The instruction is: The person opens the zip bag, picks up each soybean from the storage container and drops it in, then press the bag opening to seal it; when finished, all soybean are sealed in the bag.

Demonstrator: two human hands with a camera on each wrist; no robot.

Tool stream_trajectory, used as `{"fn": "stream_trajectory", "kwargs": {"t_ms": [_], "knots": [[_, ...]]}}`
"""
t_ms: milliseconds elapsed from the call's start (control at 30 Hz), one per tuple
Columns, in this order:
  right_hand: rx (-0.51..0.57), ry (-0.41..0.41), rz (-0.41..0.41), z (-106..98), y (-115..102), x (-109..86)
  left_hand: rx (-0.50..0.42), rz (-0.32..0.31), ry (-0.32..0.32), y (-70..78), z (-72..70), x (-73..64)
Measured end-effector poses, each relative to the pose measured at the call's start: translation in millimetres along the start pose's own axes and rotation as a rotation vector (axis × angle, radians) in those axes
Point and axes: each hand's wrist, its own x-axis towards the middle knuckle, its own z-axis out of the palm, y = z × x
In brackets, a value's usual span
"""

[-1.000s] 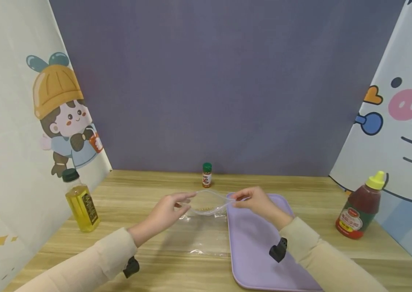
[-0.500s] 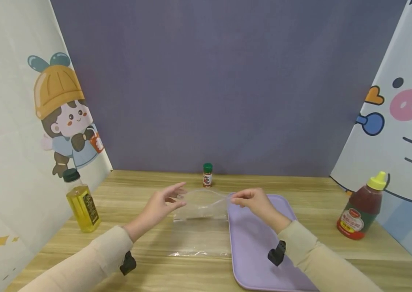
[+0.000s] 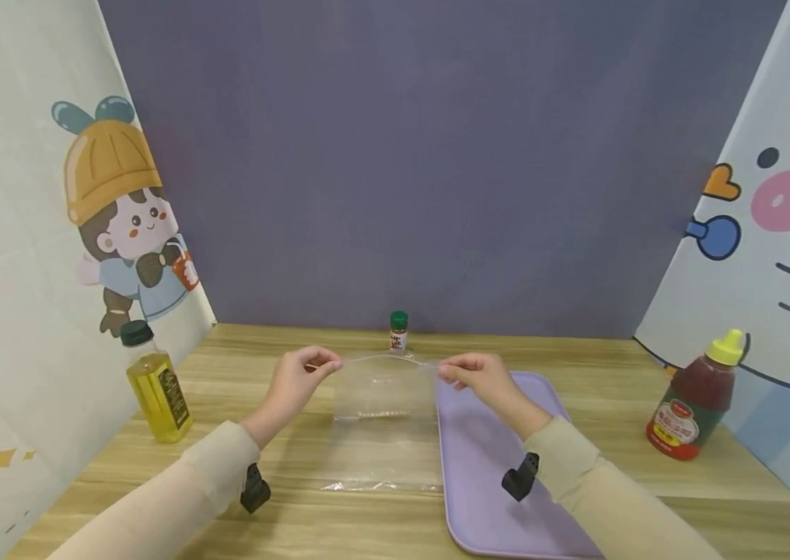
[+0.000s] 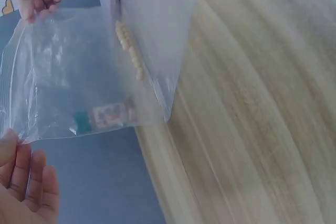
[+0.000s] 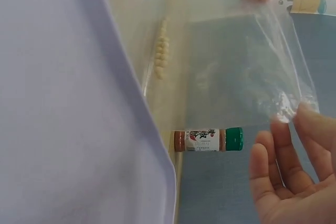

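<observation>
A clear zip bag [image 3: 381,385] stands half upright between the hands, its lower part lying toward the person on the table. My left hand [image 3: 297,389] pinches the left corner of its mouth between thumb and forefinger. At the opposite corner, my right hand [image 3: 489,385] pinches the edge the same way. The mouth edge is stretched in a shallow arch, with its two sides close together. Down in the fold of the bag lies a row of small pale-yellow bean-like pieces [image 5: 161,51], seen through the film in both wrist views.
A lilac tray [image 3: 486,482] lies right of the bag, under the right forearm. Behind the bag stands a small green-capped spice jar [image 3: 398,333]. An oil bottle [image 3: 159,393] is at the left, a yellow-capped sauce bottle [image 3: 692,397] at the right.
The left hand loosened from the gaping bag mouth, spread its fingers, then took the left corner. The mouth has gone from a wide gape to nearly flat, and the bag's upper part is raised.
</observation>
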Motion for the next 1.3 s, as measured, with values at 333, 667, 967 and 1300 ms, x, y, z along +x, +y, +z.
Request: {"fn": "stream_trajectory", "kwargs": {"t_ms": [333,667,967,1300], "knots": [[0.053,0.058,0.048,6.4,0.2,10.0,0.016,-0.034,0.039,-7.8,3.1,7.8],[0.064,0.060,0.018,8.4,-2.2,12.6,0.007,-0.007,0.023,-8.6,2.7,7.8],[0.084,0.027,0.031,9.8,-1.5,9.5,0.009,0.161,-0.163,9.0,-2.3,15.6],[0.011,0.009,0.024,11.8,-6.1,9.5,0.315,0.438,-0.304,66.0,50.7,36.2]]}}
